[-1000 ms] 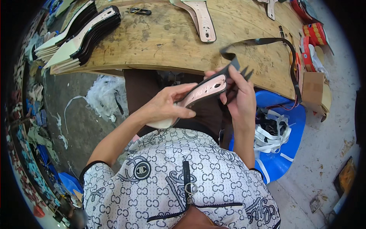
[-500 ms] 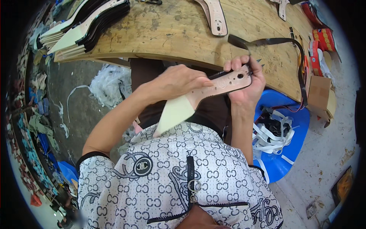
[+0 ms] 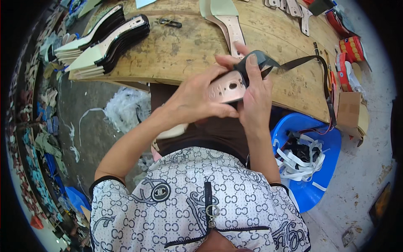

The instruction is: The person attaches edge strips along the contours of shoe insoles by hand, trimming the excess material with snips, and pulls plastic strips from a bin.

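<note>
A pink and pale insole [image 3: 222,89] with a hole near its end is held above my lap, over the table's near edge. Around its body wrap the fingers and thumb of my left hand [image 3: 195,94]. At the holed end, my right hand [image 3: 257,94] grips a black strip [image 3: 295,63] between thumb and fingers, against the insole's edge. From there the strip runs right across the table and hangs over its edge. Just beyond my hands lie more pink and pale insoles [image 3: 226,25]. My left hand covers the insole's middle.
Stacked insoles with black edges [image 3: 126,38] stand at the table's left, beside a small dark tool [image 3: 170,22]. A blue bin [image 3: 312,199] of strip scraps stands below right, near a cardboard box [image 3: 349,109]. White scraps [image 3: 126,107] lie on the floor.
My right hand has let go of the insole's end and taken the black strip, bringing it to the edge. My left hand has shifted toward the holed end. The view has tilted up.
</note>
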### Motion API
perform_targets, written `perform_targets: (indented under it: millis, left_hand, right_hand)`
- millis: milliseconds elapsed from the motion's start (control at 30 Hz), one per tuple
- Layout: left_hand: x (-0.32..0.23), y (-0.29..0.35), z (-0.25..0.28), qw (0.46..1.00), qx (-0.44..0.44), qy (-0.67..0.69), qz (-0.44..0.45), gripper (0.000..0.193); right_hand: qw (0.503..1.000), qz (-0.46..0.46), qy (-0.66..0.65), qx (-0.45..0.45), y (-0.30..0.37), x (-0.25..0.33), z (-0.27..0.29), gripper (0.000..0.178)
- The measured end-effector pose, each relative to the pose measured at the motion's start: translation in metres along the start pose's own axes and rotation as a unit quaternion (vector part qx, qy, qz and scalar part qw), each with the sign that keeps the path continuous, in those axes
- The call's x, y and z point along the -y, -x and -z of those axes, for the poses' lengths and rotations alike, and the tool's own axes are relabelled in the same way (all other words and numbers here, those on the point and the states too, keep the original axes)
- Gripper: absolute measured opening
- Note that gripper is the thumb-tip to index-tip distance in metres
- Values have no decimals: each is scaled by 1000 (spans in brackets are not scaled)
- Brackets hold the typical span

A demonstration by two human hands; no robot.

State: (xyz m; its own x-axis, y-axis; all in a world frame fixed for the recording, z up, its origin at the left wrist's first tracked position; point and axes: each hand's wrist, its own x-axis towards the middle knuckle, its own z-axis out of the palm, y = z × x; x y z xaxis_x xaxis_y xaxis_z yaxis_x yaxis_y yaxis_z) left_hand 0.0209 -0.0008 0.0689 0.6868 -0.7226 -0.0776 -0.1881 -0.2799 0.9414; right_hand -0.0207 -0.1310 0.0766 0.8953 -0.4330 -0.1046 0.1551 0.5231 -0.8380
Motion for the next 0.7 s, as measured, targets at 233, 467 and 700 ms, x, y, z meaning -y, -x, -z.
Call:
perform_targets:
  millis: [233, 467, 700]
  left_hand:
    - [-14, 17, -15, 894, 226, 359, 145, 89]
    - [-1, 23, -5, 950, 165, 240, 115, 84]
    - [9, 14, 6, 983, -25, -105, -151, 71]
  right_hand:
    - [991, -77, 104, 30, -10, -9, 52, 29]
    - [995, -72, 72, 15, 1, 23, 74, 24]
    - [999, -47, -10, -21, 51, 35, 80, 30]
